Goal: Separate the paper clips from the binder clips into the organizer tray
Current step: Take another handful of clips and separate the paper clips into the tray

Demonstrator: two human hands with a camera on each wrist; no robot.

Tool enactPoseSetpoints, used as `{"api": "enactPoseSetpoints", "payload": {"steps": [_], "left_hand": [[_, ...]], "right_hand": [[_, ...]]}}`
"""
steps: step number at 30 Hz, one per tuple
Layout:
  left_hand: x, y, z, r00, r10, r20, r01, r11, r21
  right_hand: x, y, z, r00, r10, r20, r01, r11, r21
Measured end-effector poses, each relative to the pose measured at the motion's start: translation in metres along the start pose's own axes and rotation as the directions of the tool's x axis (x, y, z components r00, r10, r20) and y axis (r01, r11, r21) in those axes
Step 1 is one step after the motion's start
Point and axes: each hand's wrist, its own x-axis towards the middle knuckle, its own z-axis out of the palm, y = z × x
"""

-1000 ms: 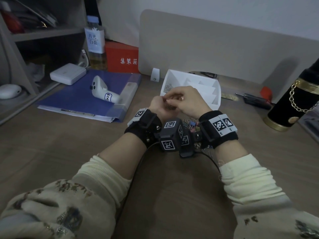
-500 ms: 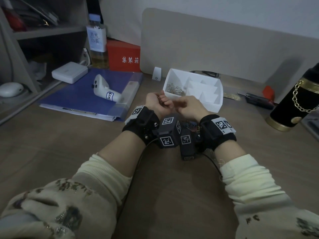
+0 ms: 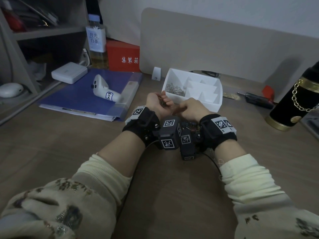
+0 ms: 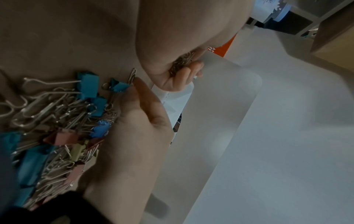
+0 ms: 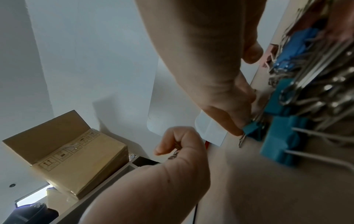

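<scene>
My left hand (image 3: 159, 104) hovers palm-up just left of the white organizer tray (image 3: 218, 94), fingers curled round a small bunch of paper clips (image 4: 181, 64). My right hand (image 3: 189, 107) reaches down beside it to the mixed pile of paper clips and coloured binder clips (image 4: 57, 121) on the desk. Its index fingertip (image 5: 235, 131) touches one loose paper clip (image 5: 241, 140) lying next to a teal binder clip (image 5: 253, 131); the thumb stays apart. More paper clips (image 3: 174, 87) lie in the tray's left compartment. In the head view my wrists hide most of the pile.
A blue folder (image 3: 69, 95) with a white controller (image 3: 103, 92) lies to the left, and a black and gold bottle (image 3: 296, 100) stands at the right. Behind the tray rises a beige divider panel (image 3: 224, 45). A black tool (image 3: 257, 100) lies right of the tray.
Both hands dropped back from in front of the tray toward me. My right hand left my left palm and went down to the pile.
</scene>
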Motion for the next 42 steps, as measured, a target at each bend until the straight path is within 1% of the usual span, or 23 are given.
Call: {"api": "enactPoseSetpoints", "payload": {"steps": [5,9,13,18,22,24,26,29,31,33,35,37,38,40,42], "left_hand": [[0.0,0.0,0.0,1.0,0.001,0.002,-0.001,1.0,0.002],[0.001,0.0,0.0,1.0,0.004,0.001,-0.004,1.0,0.0],[0.001,0.0,0.0,1.0,0.002,-0.003,-0.002,1.0,-0.005],[0.002,0.0,0.0,1.0,0.003,-0.013,-0.003,1.0,-0.002],[0.002,-0.002,0.001,1.0,0.014,-0.022,-0.014,1.0,-0.012],[0.002,-0.003,0.001,0.999,0.022,-0.046,-0.023,1.0,-0.014],[0.002,-0.004,0.001,0.997,0.022,-0.069,-0.021,1.0,0.005],[0.001,-0.007,0.002,0.996,0.017,-0.09,-0.015,1.0,0.023],[0.001,-0.01,0.003,0.996,-0.004,-0.089,0.006,1.0,0.024],[0.0,-0.012,0.005,0.996,-0.057,-0.066,0.056,0.998,-0.014],[-0.004,-0.015,0.008,0.992,-0.124,-0.01,0.123,0.99,-0.061],[-0.009,-0.017,0.01,0.984,-0.174,0.028,0.175,0.983,-0.051],[-0.011,-0.018,0.01,0.981,-0.191,0.047,0.193,0.98,-0.045],[-0.009,-0.019,0.009,0.975,-0.21,0.069,0.216,0.972,-0.088],[-0.004,-0.018,0.006,0.98,-0.193,0.043,0.197,0.971,-0.136]], "right_hand": [[-0.003,-0.003,-0.001,1.0,0.008,0.018,-0.009,1.0,0.013],[-0.005,-0.005,-0.001,0.999,0.04,0.01,-0.039,0.999,-0.03],[-0.006,-0.007,0.0,0.999,0.042,0.023,-0.042,0.999,-0.025],[-0.002,-0.008,0.003,0.997,0.079,0.026,-0.077,0.994,-0.076],[0.0,-0.007,0.004,0.996,0.079,0.044,-0.073,0.99,-0.116],[-0.001,-0.005,0.003,0.997,0.079,0.004,-0.078,0.991,-0.109],[-0.003,-0.002,0.0,0.995,0.063,-0.082,-0.065,0.998,-0.023],[-0.008,0.0,-0.009,0.968,0.014,-0.251,0.011,0.995,0.095],[-0.014,-0.004,-0.014,0.947,-0.014,-0.322,0.072,0.983,0.171],[-0.018,-0.009,-0.017,0.94,-0.042,-0.339,0.132,0.96,0.246],[-0.022,-0.014,-0.017,0.947,-0.079,-0.312,0.173,0.943,0.285],[-0.025,-0.016,-0.016,0.945,-0.099,-0.311,0.195,0.935,0.295],[-0.025,-0.016,-0.016,0.939,-0.1,-0.33,0.204,0.933,0.298],[-0.026,-0.012,-0.016,0.923,-0.079,-0.376,0.215,0.917,0.336],[-0.025,-0.004,-0.016,0.899,-0.037,-0.437,0.2,0.92,0.335]]}}
